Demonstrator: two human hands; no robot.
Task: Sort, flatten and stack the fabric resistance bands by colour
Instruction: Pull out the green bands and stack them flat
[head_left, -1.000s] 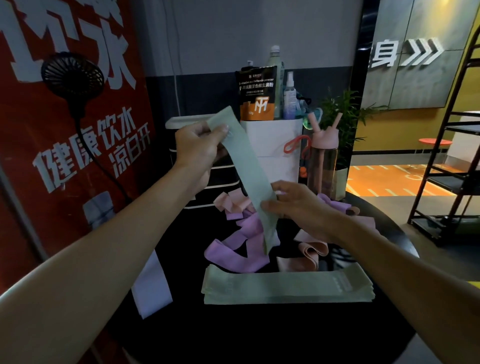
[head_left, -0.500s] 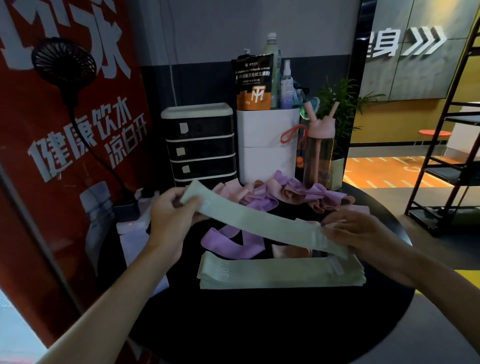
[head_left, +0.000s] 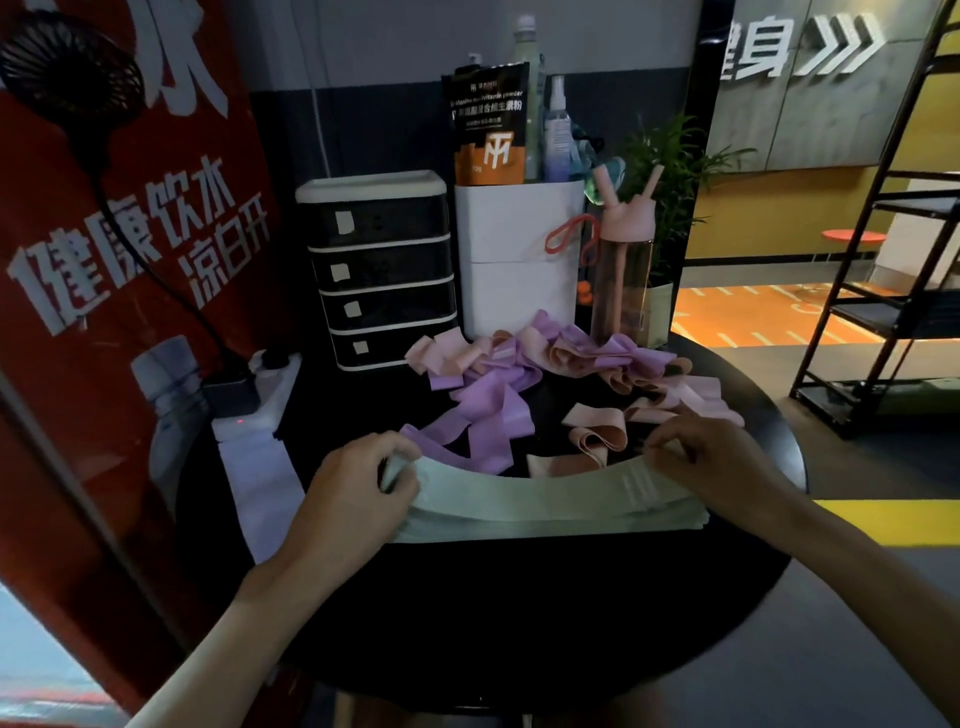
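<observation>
At the desk's (head_left: 519, 613) 12 o'clock, the white bin (head_left: 519, 270) holds a spray bottle (head_left: 557, 130) and a pouch (head_left: 488, 124) reading "multivitamin powder". The 9 o'clock banner (head_left: 130, 223) reads 健康饮水. Your left hand (head_left: 358, 483) and right hand (head_left: 696, 457) each pinch an end of the green band (head_left: 519, 493) atop the central green stack (head_left: 545, 527).

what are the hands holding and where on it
One green band, by its two ends: left hand grips the left end, right hand the right end.

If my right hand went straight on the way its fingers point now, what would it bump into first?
Most likely the curled peach band, just beyond the right hand, whose fingers point left over the green band it pinches. Depth is unclear, so it might pass above.
</observation>
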